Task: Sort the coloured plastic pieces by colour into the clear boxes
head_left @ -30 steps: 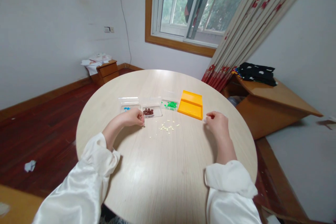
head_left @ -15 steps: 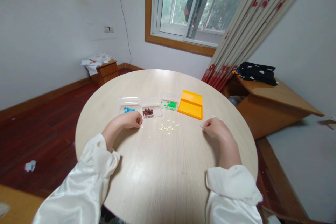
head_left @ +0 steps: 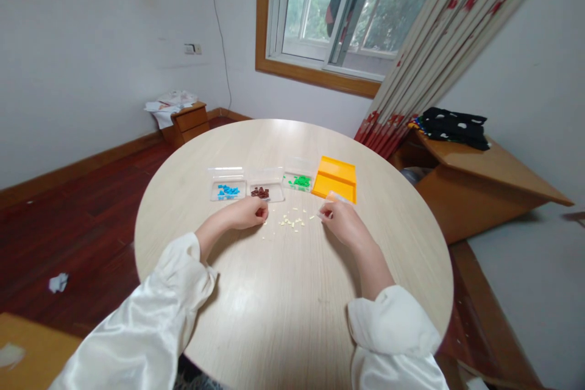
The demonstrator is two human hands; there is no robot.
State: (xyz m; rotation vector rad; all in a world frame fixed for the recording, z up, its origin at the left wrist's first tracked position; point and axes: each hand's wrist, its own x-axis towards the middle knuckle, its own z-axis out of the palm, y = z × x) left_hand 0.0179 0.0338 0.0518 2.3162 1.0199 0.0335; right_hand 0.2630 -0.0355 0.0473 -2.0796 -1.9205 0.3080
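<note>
My left hand (head_left: 249, 213) rests on the round wooden table (head_left: 283, 292) with its fingers curled, just left of a scatter of small pale yellow pieces (head_left: 292, 221). My right hand (head_left: 340, 219) lies right of that scatter, fingers closed on a small clear box (head_left: 336, 197). Behind the hands stand three clear boxes: one with blue pieces (head_left: 227, 191), one with brown pieces (head_left: 261, 192), one with green pieces (head_left: 300, 181). An orange tray (head_left: 336, 178) sits to their right.
A low wooden desk (head_left: 479, 164) with dark folded cloth (head_left: 452, 125) stands to the right, beside a curtain (head_left: 439, 36). A small cabinet with papers (head_left: 180, 113) is against the far wall. Crumpled paper (head_left: 58, 282) lies on the red floor.
Both hands have moved inward toward the pale yellow pieces. The right hand came left from the table's right side with the clear box; the left hand shifted right.
</note>
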